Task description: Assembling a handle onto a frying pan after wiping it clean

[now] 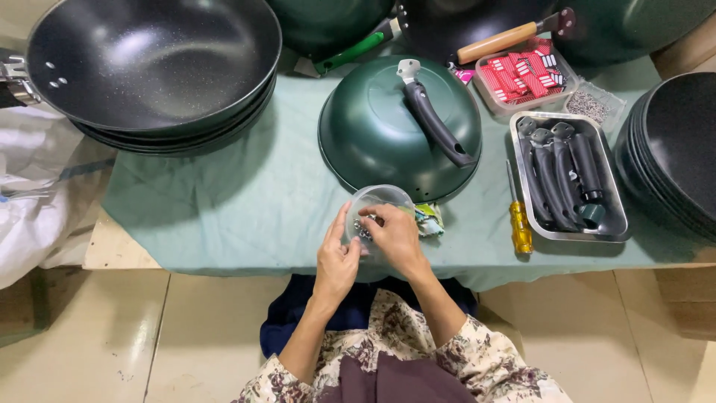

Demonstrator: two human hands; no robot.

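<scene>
The clear plastic cup [377, 203] sits at the near edge of the green cloth [246, 201], just in front of the upturned green wok [388, 134], and I count one of it, with small dark metal bits inside that I cannot number. Working across from the left, I see one stack of black-lined woks [149, 67] at the table's far left corner; how many pans are nested there I cannot tell. My left hand [337, 261] rests against the cup's near side, fingers loosely extended, steadying it rather than gripping it. My right hand [394, 233] is over the cup's mouth, fingertips pinched together, though I cannot tell what they hold. The upturned wok carries one black handle [432, 123] lying across its base. Further right lies one yellow-handled screwdriver [520, 224], then one steel tray [615, 216] holding three black handles [559, 175]. Behind it is one clear box of red packets [522, 75], and at the far right another stack of dark pans [671, 149].
</scene>
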